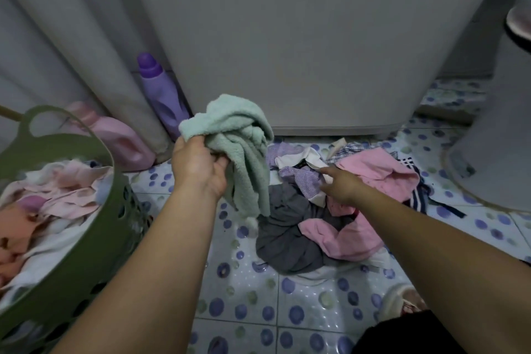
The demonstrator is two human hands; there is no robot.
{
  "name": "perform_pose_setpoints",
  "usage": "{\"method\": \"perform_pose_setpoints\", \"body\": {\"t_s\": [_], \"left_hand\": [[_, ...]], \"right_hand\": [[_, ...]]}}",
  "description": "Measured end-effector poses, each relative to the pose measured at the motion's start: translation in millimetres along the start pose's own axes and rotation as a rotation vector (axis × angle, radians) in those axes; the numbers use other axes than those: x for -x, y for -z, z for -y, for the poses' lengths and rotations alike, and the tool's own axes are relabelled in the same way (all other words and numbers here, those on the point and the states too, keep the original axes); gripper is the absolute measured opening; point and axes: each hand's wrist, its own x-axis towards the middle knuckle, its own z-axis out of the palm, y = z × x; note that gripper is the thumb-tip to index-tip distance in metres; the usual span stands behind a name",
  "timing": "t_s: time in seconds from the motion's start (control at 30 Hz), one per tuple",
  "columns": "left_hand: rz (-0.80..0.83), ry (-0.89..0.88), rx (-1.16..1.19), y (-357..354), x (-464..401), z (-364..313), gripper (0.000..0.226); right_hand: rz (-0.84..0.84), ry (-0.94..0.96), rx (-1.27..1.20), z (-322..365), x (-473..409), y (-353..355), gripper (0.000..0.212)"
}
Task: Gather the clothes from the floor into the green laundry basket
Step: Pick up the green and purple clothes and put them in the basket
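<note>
At twelve o'clock we see a large white washing machine point(301, 37) standing on the floor tiles point(244, 290), which have purple dots. At ten o'clock a purple bottle point(161, 92) stands upright beside it, and a pink bottle point(120, 138) lies near.

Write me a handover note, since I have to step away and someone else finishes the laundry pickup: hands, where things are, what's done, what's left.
Left hand: holding the mint green towel lifted above the floor, not yet in the basket.
Right hand: open, reaching into the floor pile, index finger extended, gripping nothing.
Green laundry basket: at the left, already holding pink and white clothes.
Left to do: drop the towel in, then gather the pink garment, grey garment, purple striped piece and the dark striped clothes beneath them.
</note>
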Motion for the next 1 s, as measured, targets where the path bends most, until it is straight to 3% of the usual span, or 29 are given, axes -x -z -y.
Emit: {"method": "perform_pose_setpoints", "body": {"t_s": [0.27, 0.4, 0.63, 0.8, 1.0], "left_hand": [[-0.02, 0.027, -0.034, 1, -23, 13, 0.019], [-0.009, 0.04, -0.094, 5, -25, 22, 0.026], [-0.011, 0.037, -0.175, 12, -12, 12, 0.026], [0.033, -0.053, -0.124, 11, 12, -30, 0.027], [0.014, -0.236, -0.07, 25, 45, -109, 0.032]], "right_hand": [[0.164, -0.116, 0.269, -5, -49, -32, 0.041], [0.134, -0.06, -0.1, 6, -38, -19, 0.042], [-0.086, 0.109, -0.905, 73, 12, 40, 0.035], [0.118, 0.302, -1.27, 150, 63, 69, 0.044], [0.311, 0.616, -1.348, 257, 117, 71, 0.039]]}}
